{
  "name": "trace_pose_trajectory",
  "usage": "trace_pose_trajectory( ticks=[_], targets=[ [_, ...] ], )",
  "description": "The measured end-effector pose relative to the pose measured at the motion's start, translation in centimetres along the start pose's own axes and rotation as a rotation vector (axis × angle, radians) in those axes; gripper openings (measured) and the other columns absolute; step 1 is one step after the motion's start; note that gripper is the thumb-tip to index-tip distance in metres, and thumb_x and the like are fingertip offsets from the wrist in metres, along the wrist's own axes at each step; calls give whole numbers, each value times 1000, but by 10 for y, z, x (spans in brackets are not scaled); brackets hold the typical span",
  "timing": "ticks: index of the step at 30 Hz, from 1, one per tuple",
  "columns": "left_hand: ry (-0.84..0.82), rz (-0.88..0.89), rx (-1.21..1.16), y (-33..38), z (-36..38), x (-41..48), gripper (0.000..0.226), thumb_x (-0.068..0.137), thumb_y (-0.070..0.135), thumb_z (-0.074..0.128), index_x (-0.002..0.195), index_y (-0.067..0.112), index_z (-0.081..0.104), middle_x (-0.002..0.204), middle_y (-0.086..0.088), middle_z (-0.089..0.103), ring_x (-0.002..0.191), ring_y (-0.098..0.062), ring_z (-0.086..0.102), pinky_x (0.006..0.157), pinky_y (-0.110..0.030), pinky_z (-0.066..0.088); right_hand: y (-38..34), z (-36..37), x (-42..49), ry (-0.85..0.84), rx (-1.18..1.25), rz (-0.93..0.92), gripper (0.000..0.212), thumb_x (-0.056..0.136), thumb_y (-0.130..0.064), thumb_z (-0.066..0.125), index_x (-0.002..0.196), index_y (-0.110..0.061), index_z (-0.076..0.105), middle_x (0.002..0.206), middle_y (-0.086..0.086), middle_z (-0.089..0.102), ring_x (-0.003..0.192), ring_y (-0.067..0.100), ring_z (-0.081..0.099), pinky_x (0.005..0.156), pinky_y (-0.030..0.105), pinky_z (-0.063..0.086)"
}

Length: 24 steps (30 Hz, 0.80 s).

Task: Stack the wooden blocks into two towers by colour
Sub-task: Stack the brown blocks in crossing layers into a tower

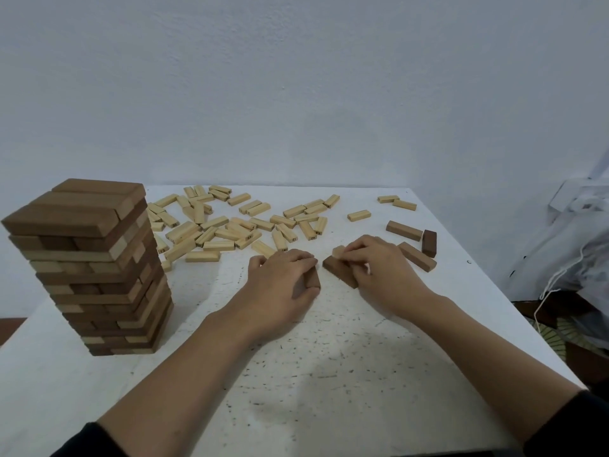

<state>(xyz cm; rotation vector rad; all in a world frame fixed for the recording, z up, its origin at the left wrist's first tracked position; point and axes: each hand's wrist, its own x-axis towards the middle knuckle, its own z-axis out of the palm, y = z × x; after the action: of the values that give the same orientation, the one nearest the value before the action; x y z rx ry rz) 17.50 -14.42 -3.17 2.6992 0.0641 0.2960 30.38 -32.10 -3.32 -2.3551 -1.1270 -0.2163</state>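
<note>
Mid-table, the left hand (283, 275) curls round a brown block (312, 281) while the right hand (375, 268) pinches a tan block (338, 250) atop another, likely gathering them for the brown tower (89, 268) at nine o'clock.

A tall tower (89, 268) of mixed dark and light brown blocks stands at the left of the desk (329, 357), pale blocks (230, 225) lie scattered at the back, three brown blocks (403, 230) sit at the right, my left fingers (296, 258) curl over a dark block (311, 282), and my right fingers (359, 255) pinch a tan block (339, 250) above a flat brown block (341, 275).
</note>
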Motion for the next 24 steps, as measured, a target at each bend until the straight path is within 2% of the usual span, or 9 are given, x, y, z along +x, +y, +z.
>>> trace_pose_trajectory(
  ticks=[2,5,7,10,13,15,17,21,24],
  targets=[
    [-13,-8,9,-3,-4,-3,47,100,44,55,145,28,51,145,18,46,134,-3,39,106,-34,18,-11,3,-3,4,68,-4,29,97,-7,58,115,-20,77,111,-6,67,104,9,58,93,17,43],
    [-37,-7,19,-8,-10,-8,48,96,51,61,139,29,58,139,18,50,128,-6,46,109,-39,27,-27,9,-9,13,135,6,22,97,-12,63,111,-18,79,110,-8,66,93,2,58,83,3,40],
    [-45,-10,10,-9,-15,-12,49,93,55,64,134,28,63,133,19,52,121,-6,50,110,-44,34,-35,12,-11,2,182,34,19,95,-15,66,108,-18,79,107,-9,65,88,0,58,79,0,39],
    [-50,-9,14,-8,-21,-19,43,92,53,66,128,29,66,125,20,54,112,-4,51,105,-44,39,-44,10,-10,-35,277,72,15,91,-17,71,99,-24,81,101,-13,63,85,2,61,77,9,47],
    [-89,-6,101,-9,-27,-27,33,98,37,60,129,30,64,136,15,51,116,-6,52,106,-39,38,-52,8,-8,-80,346,101,10,85,-18,74,88,-26,80,95,-13,65,84,4,64,80,20,55],
    [-110,-10,156,-13,-29,-32,35,98,30,57,133,29,61,142,13,48,120,-8,52,105,-37,36,-55,6,-6,-112,454,123,10,81,-17,77,84,-26,79,92,-13,66,84,7,66,80,26,58],
    [-114,-24,181,-16,-32,-36,40,99,31,57,139,29,57,145,12,46,122,-10,51,106,-37,35,-59,4,-3,-171,575,130,15,77,-15,81,85,-27,79,90,-13,69,83,10,68,80,29,60],
    [-114,-49,164,-22,-37,-43,46,99,37,59,144,33,51,141,11,44,121,-12,50,107,-37,36,-55,-1,5,-306,636,84,32,73,-9,87,100,-22,78,90,-14,73,87,6,70,82,21,57],
    [-109,-85,50,-25,-35,-47,52,95,50,62,143,39,47,137,14,40,119,-16,48,106,-39,40,-48,-1,8,-295,585,27,48,66,-23,95,109,-28,76,103,-17,69,94,8,66,79,25,57]
  ],
)
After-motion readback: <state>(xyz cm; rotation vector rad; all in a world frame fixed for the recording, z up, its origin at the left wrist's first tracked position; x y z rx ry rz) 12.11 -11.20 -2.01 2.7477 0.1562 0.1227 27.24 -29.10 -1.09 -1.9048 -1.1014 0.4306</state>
